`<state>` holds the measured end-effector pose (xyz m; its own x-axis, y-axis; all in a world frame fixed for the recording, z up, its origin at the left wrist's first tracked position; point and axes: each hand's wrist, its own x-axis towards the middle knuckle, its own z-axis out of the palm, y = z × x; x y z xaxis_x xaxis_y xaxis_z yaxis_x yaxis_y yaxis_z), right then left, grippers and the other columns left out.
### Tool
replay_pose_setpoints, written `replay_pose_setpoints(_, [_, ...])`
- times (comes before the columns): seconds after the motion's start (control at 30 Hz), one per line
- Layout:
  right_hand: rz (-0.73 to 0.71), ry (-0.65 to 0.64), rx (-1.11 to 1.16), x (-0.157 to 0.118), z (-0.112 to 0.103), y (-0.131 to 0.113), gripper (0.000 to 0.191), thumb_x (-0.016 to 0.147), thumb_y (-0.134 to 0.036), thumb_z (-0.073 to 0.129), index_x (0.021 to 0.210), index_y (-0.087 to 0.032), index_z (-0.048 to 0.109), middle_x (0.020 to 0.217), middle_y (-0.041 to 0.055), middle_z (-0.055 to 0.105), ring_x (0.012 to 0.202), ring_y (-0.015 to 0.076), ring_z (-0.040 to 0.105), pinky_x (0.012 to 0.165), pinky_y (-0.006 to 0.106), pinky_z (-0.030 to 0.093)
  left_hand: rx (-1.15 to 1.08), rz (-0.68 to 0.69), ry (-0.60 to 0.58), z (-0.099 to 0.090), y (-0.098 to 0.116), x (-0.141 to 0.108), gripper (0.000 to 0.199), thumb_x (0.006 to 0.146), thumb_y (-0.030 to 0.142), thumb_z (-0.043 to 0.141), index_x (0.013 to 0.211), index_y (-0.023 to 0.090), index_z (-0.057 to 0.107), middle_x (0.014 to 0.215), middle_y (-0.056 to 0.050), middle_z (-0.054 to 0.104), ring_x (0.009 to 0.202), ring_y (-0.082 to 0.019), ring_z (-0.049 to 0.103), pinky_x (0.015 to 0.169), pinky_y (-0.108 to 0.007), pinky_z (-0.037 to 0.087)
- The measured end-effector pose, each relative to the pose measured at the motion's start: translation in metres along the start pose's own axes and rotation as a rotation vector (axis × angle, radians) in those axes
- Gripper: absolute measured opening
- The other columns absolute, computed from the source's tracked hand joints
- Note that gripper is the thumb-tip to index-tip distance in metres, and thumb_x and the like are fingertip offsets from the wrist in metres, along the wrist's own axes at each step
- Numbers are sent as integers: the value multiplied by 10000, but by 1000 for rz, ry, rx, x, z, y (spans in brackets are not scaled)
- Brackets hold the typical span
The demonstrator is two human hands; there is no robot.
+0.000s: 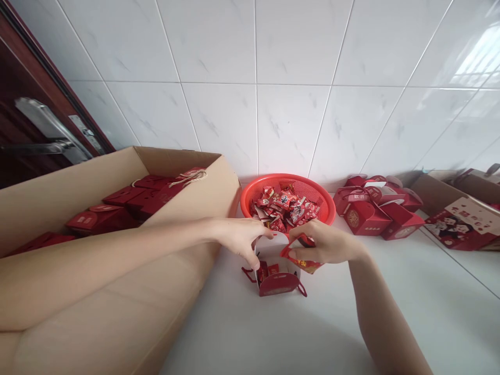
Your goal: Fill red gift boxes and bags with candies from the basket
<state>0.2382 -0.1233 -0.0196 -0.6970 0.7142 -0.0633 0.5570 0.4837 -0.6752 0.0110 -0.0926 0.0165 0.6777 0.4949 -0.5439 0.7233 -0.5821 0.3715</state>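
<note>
A small red candy box [279,284] with a white inside stands unfolded at its top on the white surface, a few red-wrapped candies [269,271] in it. My left hand [242,240] is at its left and far edges, thumb by the left wall and fingers bent over the back flap. Pinched in my right hand [322,242] is a shiny red candy packet [307,264] with yellow print, over the box's right side. Red cord handles [302,289] stick out at both sides of the box. Just behind, a red plastic basket [328,200] holds many wrapped candies [287,200].
On the left, a large cardboard carton [187,281] contains several red boxes [101,219]. Closed red gift boxes [365,216] cluster at the right, beside another open carton [427,187]. A tiled wall [292,120] rises behind; a door handle [50,146] shows at upper left.
</note>
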Motion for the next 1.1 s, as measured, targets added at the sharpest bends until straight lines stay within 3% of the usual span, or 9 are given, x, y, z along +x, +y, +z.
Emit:
replay_pose_setpoints(0.17, [115, 130, 2, -1, -2, 5, 183, 843, -323, 622, 841, -160, 706, 579, -29, 557, 507, 99, 466, 441, 210, 322, 0, 4, 15, 2, 0, 1, 853, 702, 444, 754, 1445, 155, 452, 1118, -90, 679, 963, -236, 615, 689, -247, 455])
replay_pose_setpoints(0.37, [-95, 489, 254, 18, 16, -8, 226, 899, -362, 624, 870, -150, 694, 713, -4, 617, 627, 107, 517, 572, 224, 403, -35, 53, 26, 4, -3, 3, 558, 693, 384, 758, 1186, 175, 601, 859, -22, 651, 783, -200, 610, 583, -242, 413])
replay_pose_setpoints(0.5, [-240, 455, 380, 26, 26, -8, 222, 860, -376, 707, 902, -159, 724, 848, 36, 686, 768, 149, 603, 677, 254, 463, -162, 66, 58, 5, -6, 3, 499, 657, 352, 786, 1079, 199, 568, 832, 8, 631, 751, -184, 608, 562, -237, 415])
replay_pose_setpoints(0.67, [-332, 256, 442, 34, 34, 1, 240, 842, -391, 739, 882, -156, 770, 847, 62, 727, 769, 162, 621, 716, 284, 497, -150, 57, 20, 4, -7, 4, 305, 661, 330, 784, 836, 188, 578, 764, 17, 628, 722, -174, 603, 591, -244, 424])
replay_pose_setpoints(0.83, [-324, 101, 399, 37, 33, 7, 298, 882, -404, 691, 935, -123, 777, 861, 77, 738, 733, 151, 634, 687, 258, 507, -98, 3, 13, 2, -6, 4, 392, 648, 350, 794, 940, 184, 590, 916, -16, 675, 808, -196, 628, 612, -241, 440])
replay_pose_setpoints(0.97, [-272, 128, 197, 27, 25, 7, 316, 945, -407, 606, 954, -134, 765, 740, 29, 675, 607, 101, 523, 574, 213, 427, -19, 17, 33, 1, -6, 4, 444, 657, 411, 786, 982, 181, 589, 921, -26, 662, 815, -202, 621, 606, -241, 439])
replay_pose_setpoints(1.1, [-250, 305, 140, 17, 18, 3, 396, 977, -458, 533, 860, -135, 730, 654, 11, 580, 583, 101, 432, 531, 216, 361, -65, 28, 30, 2, -8, 5, 466, 656, 397, 793, 1018, 182, 594, 858, -11, 653, 779, -194, 617, 604, -245, 452])
